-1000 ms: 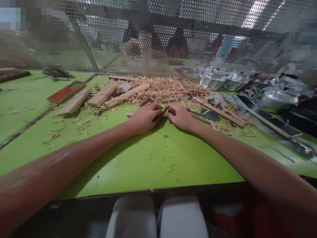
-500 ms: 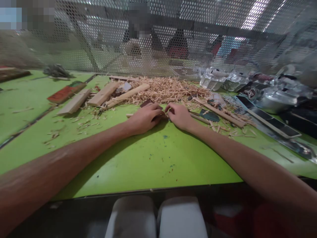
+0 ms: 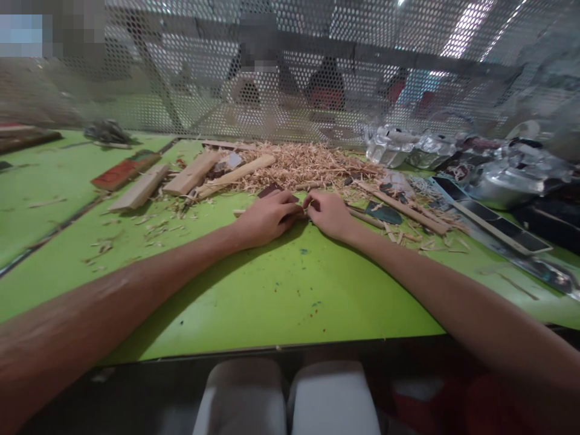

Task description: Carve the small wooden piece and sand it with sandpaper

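Note:
My left hand (image 3: 270,216) and my right hand (image 3: 330,212) rest close together near the middle of the green table (image 3: 254,302). The fingertips of both are pinched and almost meet; whatever small thing lies between them is hidden. The pale end of a thin wooden stick (image 3: 238,212) shows beyond the left hand's near-wrist side, the rest of it covered. A dark reddish-brown flat piece (image 3: 270,190) lies just behind the left hand. Beside the right hand are another thin stick (image 3: 368,218) and a dark green scrap (image 3: 383,212).
A heap of wood shavings (image 3: 308,164) lies at the back, against a perforated metal screen (image 3: 290,115). Wooden blocks (image 3: 193,173) and a red-painted block (image 3: 124,171) are on the left. Foil-like shiny objects (image 3: 512,175) and a dark-panelled strip (image 3: 492,214) are on the right.
Both hands stay in nearly the same place and pose, with only slight finger movement at most. The whole view has shifted very slightly.

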The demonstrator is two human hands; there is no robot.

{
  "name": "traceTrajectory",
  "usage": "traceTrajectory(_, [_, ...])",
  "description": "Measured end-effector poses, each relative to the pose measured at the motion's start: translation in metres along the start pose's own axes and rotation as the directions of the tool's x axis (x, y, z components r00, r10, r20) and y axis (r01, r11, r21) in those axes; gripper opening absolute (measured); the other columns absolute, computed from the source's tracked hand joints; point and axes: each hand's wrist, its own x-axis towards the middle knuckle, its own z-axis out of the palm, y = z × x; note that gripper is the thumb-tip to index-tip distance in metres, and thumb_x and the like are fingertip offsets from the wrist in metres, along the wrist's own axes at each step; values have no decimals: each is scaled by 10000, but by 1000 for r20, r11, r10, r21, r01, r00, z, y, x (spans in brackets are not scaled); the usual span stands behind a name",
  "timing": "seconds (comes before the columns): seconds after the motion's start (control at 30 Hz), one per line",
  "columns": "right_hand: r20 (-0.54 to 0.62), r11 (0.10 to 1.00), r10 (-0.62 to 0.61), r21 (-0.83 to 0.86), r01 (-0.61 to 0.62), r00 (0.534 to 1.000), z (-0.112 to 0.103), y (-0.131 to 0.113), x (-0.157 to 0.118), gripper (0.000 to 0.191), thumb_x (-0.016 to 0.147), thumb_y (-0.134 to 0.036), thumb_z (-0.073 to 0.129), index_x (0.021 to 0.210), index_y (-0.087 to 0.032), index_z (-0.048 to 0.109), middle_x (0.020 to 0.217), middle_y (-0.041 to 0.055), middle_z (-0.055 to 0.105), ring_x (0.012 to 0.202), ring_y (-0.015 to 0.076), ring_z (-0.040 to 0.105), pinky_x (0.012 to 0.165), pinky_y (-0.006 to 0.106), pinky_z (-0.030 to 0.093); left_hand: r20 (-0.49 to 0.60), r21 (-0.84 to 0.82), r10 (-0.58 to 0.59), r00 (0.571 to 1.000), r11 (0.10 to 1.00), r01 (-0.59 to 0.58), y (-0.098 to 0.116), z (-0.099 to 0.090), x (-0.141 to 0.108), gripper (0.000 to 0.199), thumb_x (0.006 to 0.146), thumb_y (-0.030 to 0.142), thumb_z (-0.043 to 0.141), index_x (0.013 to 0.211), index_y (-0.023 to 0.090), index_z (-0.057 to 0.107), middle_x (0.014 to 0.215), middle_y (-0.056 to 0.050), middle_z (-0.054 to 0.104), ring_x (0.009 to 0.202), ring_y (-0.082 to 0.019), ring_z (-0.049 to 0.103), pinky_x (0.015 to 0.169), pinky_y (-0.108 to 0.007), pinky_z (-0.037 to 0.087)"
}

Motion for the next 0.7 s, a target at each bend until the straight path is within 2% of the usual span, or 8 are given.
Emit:
traceTrajectory(0.17, [26, 999, -35, 27, 34, 999, 0, 2, -1, 204, 989, -194, 618, 1029, -210, 817, 862, 65, 781, 790, 239, 652, 774, 364, 476, -4, 3, -5, 1000, 1000, 5, 0, 0, 0, 327, 1158, 287, 596, 1308, 169, 861, 1255, -183, 779, 1164, -325, 729, 1040, -496, 637])
traceTrajectory(0.3, [-15, 999, 25, -46, -26, 1000, 1, 1, 1, 195, 996, -195, 621, 1003, -215, 815, 909, 83, 805, 832, 251, 685, 784, 364, 475, 15, 15, -12, 1000, 1000, 12, 0, -1, 1, 323, 1145, 263, 609, 1313, 175, 870, 1278, -190, 773, 1194, -338, 730, 1056, -505, 637])
traceTrajectory(0.57, [77, 999, 31, -34, -29, 997, -4, -7, 0, 223, 986, -156, 629, 1052, -197, 837, 997, 90, 834, 921, 253, 732, 863, 365, 501, 8, 25, -2, 1000, 1000, 2, -1, 0, 0, 320, 1157, 283, 598, 1300, 176, 864, 1259, -180, 776, 1183, -325, 727, 1060, -495, 637])
traceTrajectory(0.7, [28, 987, 108, -122, -104, 994, -4, -12, 0, 196, 991, -167, 638, 1008, -201, 831, 971, 86, 823, 898, 253, 715, 822, 359, 480, -1, 33, -1, 1000, 999, 1, -1, 2, 0, 318, 1144, 265, 603, 1296, 181, 869, 1257, -181, 774, 1179, -329, 725, 1051, -501, 639])
